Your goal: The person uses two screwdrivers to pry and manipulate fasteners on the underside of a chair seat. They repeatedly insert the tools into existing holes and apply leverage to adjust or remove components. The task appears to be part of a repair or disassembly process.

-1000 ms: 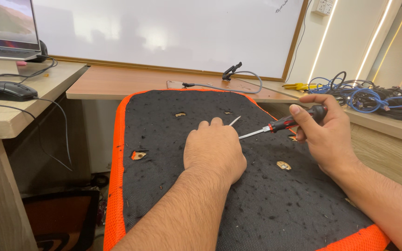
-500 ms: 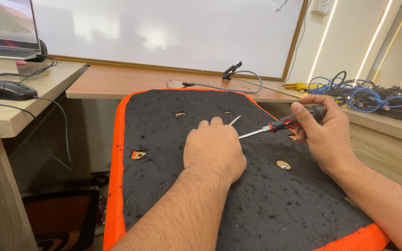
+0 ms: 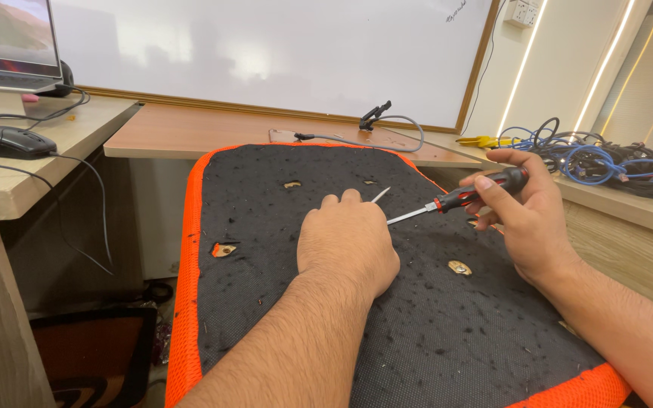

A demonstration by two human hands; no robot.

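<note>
The fingers [image 3: 509, 198] of the right hand [image 3: 527, 223] were curled tight around the black-and-red handle of a screwdriver [image 3: 459, 199], whose thin metal shaft pointed left and slightly downward toward the left hand [image 3: 348, 242]. That left hand lay palm-down on the black underside of an upturned seat cushion [image 3: 357, 302], fingers pressed together and bent at the tips; they seemed to pinch a slim pale pin or screw [image 3: 380, 195] that stuck out just beyond the knuckles, though the grip itself was hidden behind the hand. The screwdriver tip sat just beside that hand, close to the pin but apparently not touching it.

As a judgement, the step in hand looked like lining the tool up on a fastener, and the next move would call for a steady bracing hand and the tip set squarely before any turn.

Around the hands, the cushion's fuzzy black fabric showed several small torn holes with brass-coloured fittings [image 3: 459, 267] beneath, and a bright orange mesh border [image 3: 183, 302] ran along its edges. Beyond it stood a wooden desk [image 3: 190, 132] carrying a grey cable with a black clip [image 3: 376, 117]; a tangle of blue and black cables [image 3: 598, 159] lay to the right, a black mouse [image 3: 7, 141] to the left
</note>
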